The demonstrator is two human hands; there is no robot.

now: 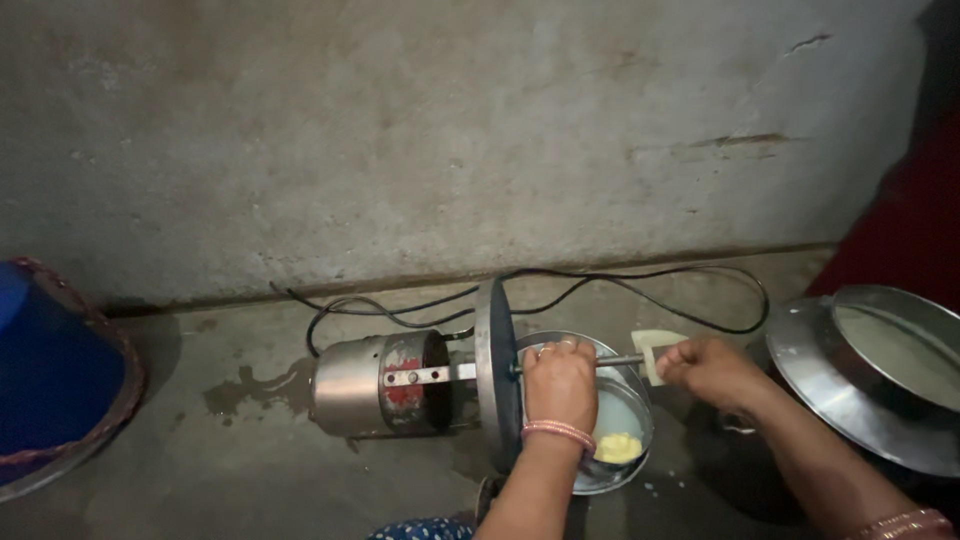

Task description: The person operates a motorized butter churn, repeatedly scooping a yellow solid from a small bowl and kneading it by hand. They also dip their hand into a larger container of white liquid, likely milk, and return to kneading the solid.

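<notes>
A steel electric churner motor (375,385) lies on its side on the floor, its round lid disc (496,372) standing on edge. The thin shaft (620,360) runs right from the disc to a pale blade (655,345). My left hand (558,385) grips the shaft close to the disc, above a steel bowl (630,478) holding white liquid and a yellow lump of butter (618,447). My right hand (712,372) pinches the blade end of the shaft.
A black cord (600,285) loops along the base of the grey wall. A large steel vessel (880,370) with white liquid stands at the right. A blue tub (50,370) sits at the left. A wet patch (255,385) marks the floor.
</notes>
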